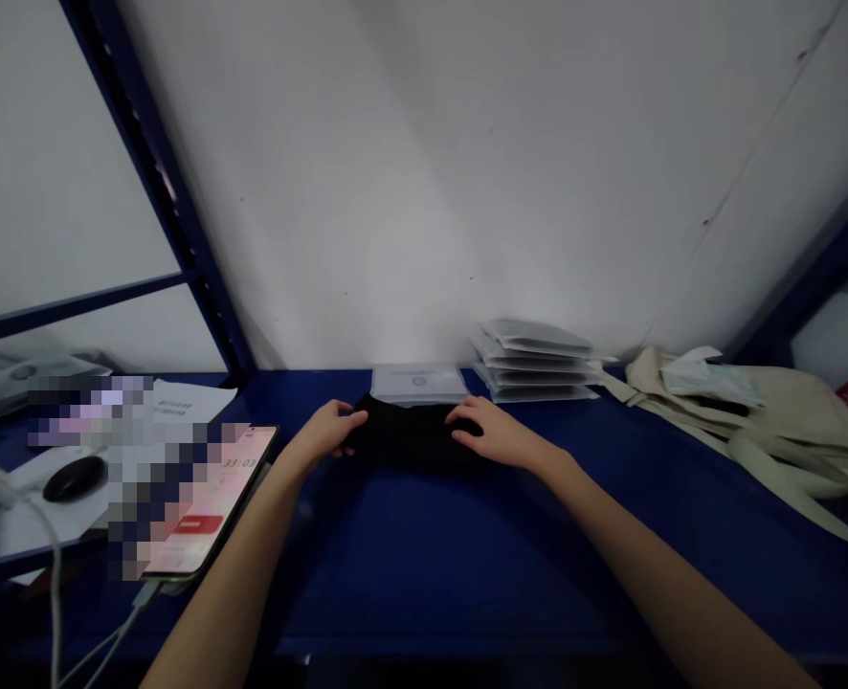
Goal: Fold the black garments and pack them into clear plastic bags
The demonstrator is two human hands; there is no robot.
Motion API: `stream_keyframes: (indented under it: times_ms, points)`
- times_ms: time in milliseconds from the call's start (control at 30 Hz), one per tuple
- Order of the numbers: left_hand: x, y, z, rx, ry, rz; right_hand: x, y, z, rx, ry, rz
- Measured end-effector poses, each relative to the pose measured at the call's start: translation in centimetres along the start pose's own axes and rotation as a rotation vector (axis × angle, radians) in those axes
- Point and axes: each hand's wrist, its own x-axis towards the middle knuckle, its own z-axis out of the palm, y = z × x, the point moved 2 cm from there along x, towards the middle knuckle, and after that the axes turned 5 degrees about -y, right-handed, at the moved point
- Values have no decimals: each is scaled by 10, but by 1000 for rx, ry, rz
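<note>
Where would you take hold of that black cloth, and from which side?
Probably at both ends of the black cloth: left hand from the left, right hand from the right. It looks soft and stretches wider side to side than front to back, so a one-ended grip might let the rest sag.

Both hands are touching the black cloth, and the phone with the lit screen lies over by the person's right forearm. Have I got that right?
Not quite: the head view shows the phone beside the left forearm, not the right one. The rest holds: its screen is lit, and both the left hand and right hand touch the black cloth.
</note>
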Motion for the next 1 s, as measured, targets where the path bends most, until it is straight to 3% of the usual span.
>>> stream_keyframes:
  times_ms: [167, 333, 433, 533, 633, 733, 833, 1000]
  points:
    - [-9, 11, -1, -105, 115, 172, -1, -3, 6, -8, -19, 9]
    - [-26, 26, 29, 120, 369, 593, 5, -14, 22, 83, 49, 35]
    - [-41, 33, 60, 434, 295, 856, 9, -17, 29, 268, 79, 29]
    - [-53, 33, 85, 733, 193, 1032, 10, -14, 22, 522, -10, 19]
    - [-57, 30, 96, 921, 185, 1086, 8, -5, 7, 704, -75, 71]
    - [-57, 28, 98, 985, 153, 1081, 5, 5, -6, 745, 16, 201]
    - [-57, 29, 95, 918, 107, 1046, 4, 11, -8, 676, 69, 282]
    - [-55, 29, 84, 696, 86, 965, 4, 13, -5, 642, 54, 251]
